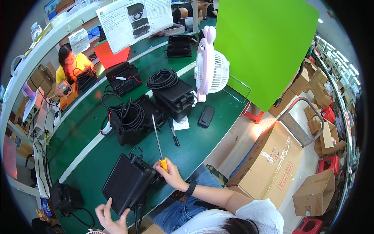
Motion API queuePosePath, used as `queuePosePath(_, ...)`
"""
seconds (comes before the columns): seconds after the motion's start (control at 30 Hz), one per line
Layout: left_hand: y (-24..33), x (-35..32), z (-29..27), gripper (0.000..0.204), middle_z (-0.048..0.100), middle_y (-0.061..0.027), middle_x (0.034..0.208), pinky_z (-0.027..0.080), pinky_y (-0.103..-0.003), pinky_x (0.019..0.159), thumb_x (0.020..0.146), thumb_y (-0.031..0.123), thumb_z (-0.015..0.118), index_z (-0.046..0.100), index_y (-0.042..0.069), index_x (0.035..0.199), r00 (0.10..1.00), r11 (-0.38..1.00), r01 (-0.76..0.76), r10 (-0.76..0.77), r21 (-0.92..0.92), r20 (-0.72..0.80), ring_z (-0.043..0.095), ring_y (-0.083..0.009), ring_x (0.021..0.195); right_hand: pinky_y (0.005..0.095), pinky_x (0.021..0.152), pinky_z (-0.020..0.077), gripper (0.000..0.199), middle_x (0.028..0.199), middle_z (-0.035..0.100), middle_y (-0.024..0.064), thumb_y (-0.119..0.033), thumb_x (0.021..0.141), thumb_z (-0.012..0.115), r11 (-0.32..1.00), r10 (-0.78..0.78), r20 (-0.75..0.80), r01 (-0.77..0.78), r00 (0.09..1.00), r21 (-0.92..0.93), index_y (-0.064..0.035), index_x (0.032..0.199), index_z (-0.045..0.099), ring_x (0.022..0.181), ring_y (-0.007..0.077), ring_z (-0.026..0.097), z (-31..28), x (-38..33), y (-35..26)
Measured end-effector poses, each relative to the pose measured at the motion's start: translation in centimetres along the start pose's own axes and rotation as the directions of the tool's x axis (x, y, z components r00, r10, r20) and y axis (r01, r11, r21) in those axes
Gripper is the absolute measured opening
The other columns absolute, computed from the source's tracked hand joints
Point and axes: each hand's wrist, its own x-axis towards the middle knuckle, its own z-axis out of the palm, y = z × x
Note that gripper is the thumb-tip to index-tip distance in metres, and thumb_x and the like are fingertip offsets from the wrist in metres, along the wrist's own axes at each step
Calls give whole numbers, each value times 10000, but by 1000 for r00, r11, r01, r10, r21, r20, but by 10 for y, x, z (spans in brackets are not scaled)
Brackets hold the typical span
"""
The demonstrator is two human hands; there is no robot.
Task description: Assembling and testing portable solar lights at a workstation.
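Observation:
A flat black device [126, 177] with a panel-like top lies tilted on the green bench [85, 156] in front of me, a short cable looped at its far end. My left hand [111, 217] grips its near left corner, thumb and fingers at the edge. My right hand [171, 176] is closed round the yellow handle of a screwdriver [157, 138], whose long shaft points up and away from me. The same hand rests against the right side of the device. Beyond it stands an open black case [132, 121] full of coiled black cable.
More black cases [175, 97] stand further back, one topped with coiled cable [162, 79]. A pen [175, 136], a small black case [206, 116] and a pink-white fan [210, 66] are at the right. A co-worker [74, 64] sits across the bench; cartons [269, 160] stand at right.

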Motion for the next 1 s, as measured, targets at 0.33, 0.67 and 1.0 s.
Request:
queuePosePath(0.33,-62,45,45,986,530,-227,1362,374,-507,1052,614,562,871,459,143,1405,841,761,-526,532,-381,-97,462,-401,1305,258,769,448,201,951,599,45,-169,959,639,997,-72,21,71,997,24,-33,970,491,826,108,524,2,-2,-4)
queuePosePath(0.67,-51,30,70,802,477,-185,1405,289,-545,1125,654,436,847,497,119,1303,907,827,-415,341,-379,-248,351,-426,1392,256,773,446,189,952,597,42,-163,961,634,999,-29,20,28,999,30,-34,972,497,830,107,520,1,-1,-5)
queuePosePath(1.0,-48,31,90,640,576,-168,1270,355,-522,1087,718,409,806,539,89,1204,850,857,-441,302,-267,-432,472,-420,1296,256,764,455,181,924,602,39,-149,955,638,999,-40,23,41,999,-21,-30,975,503,816,106,534,1,0,0)
